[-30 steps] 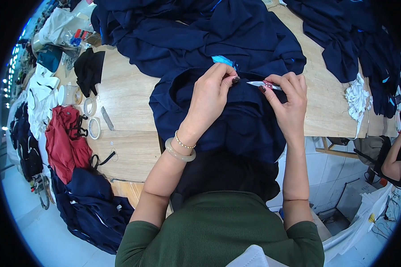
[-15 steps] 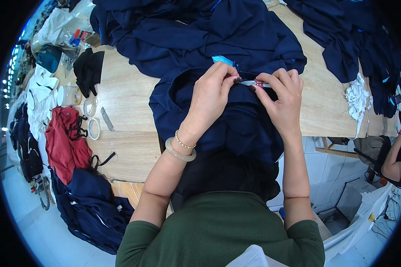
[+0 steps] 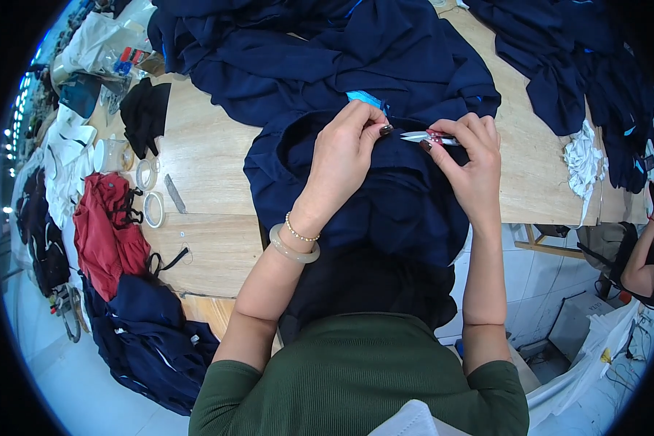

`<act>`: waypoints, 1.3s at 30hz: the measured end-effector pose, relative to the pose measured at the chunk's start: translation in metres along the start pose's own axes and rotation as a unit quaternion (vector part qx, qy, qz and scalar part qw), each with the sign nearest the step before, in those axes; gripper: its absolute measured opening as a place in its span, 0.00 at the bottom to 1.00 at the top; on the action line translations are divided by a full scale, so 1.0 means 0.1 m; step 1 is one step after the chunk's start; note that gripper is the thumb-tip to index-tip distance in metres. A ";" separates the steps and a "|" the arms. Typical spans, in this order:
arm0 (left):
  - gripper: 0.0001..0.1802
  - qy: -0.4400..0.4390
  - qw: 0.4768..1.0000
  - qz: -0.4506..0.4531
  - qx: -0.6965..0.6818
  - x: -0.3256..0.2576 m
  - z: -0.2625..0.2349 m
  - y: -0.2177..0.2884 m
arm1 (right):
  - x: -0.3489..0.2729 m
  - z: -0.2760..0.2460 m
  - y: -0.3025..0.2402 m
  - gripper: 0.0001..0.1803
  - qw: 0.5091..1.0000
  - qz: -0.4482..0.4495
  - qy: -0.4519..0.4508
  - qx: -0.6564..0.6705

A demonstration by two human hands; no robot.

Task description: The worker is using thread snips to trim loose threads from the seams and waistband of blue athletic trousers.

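A navy garment (image 3: 392,200) lies across the table's front edge and my lap, its waistband-like opening spread under my hands. My left hand (image 3: 347,149) is closed in a pinch over that band; whatever is between the thumb and fingertip is too small to make out. Thread snips (image 3: 415,136) with pale pointed blades and a red, dotted part are held in my right hand (image 3: 469,156). Their blades stand apart and point left, a short gap from the left fingertips. A bright blue patch (image 3: 365,97) shows on the cloth just beyond my left hand.
More navy cloth (image 3: 327,65) is heaped at the back, with another pile (image 3: 552,58) at far right. Left on the table (image 3: 211,182) lie tape rolls (image 3: 153,210), a red garment (image 3: 109,232) and black cloth (image 3: 144,116). Another person's arm (image 3: 643,254) shows at the right edge.
My right hand has drawn the snips slightly to the right, away from my left fingertips, and their blades now show apart. My left hand keeps its place and pinch.
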State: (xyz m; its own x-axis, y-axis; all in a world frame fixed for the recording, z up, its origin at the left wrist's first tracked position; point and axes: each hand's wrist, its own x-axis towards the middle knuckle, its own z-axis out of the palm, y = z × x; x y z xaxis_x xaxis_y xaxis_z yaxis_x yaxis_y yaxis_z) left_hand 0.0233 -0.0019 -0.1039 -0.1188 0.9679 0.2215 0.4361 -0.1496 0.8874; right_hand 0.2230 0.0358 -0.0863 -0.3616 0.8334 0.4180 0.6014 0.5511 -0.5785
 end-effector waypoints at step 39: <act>0.15 -0.083 0.979 0.113 0.150 -0.15 -0.26 -0.11 | -0.07 -0.03 0.07 0.13 0.998 0.046 0.026 0.045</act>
State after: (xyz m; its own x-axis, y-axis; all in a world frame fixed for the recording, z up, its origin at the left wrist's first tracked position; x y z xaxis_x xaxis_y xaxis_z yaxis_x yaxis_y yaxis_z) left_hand -0.0032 -0.0199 -0.1064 0.1475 0.9400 0.3076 0.6798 -0.3223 0.6588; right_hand 0.2322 0.0335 -0.0908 -0.2693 0.8783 0.3950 0.5636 0.4763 -0.6749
